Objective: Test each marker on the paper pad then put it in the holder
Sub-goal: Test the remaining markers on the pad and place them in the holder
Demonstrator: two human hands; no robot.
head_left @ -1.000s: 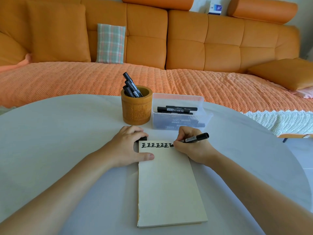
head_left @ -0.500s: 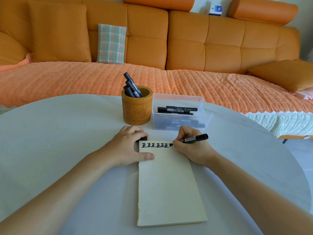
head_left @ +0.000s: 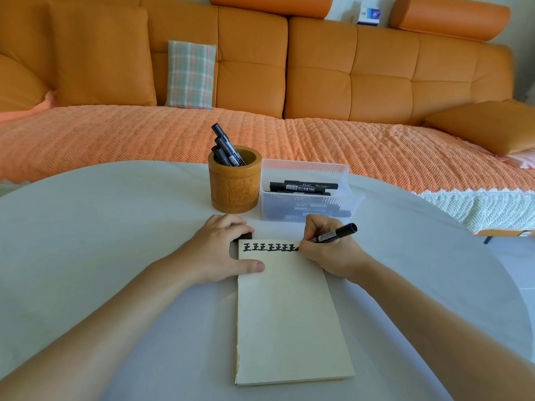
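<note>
Marker (head_left: 333, 234): black, gripped in the right hand (head_left: 328, 251) in a writing hold, fingers curled round the barrel. The tip end meets the top edge of the paper pad (head_left: 289, 314), at the right end of a row of black test marks (head_left: 269, 247); the tip itself is hidden by the fingers. The rear end points up and to the right, clear of the hand.

Left hand (head_left: 214, 253): rests at the top left corner of the pad. The thumb lies flat on the paper and the fingers curl over a small black cap (head_left: 245, 236) just beyond the pad's top edge.

Paper pad: lies flat on the white worktop (head_left: 101, 227), long side running away from the person, blank below the marks.

Holder (head_left: 234, 185): a carved wooden cup, upright, beyond the left hand. Several black markers (head_left: 227, 147) stand in it, leaning left.

Clear plastic box (head_left: 305, 166): just beside the holder, to its right. More black markers (head_left: 301, 187) lie flat in it.

An orange sofa (head_left: 318, 76) with a plaid cushion (head_left: 191, 73) stands behind the worktop.
</note>
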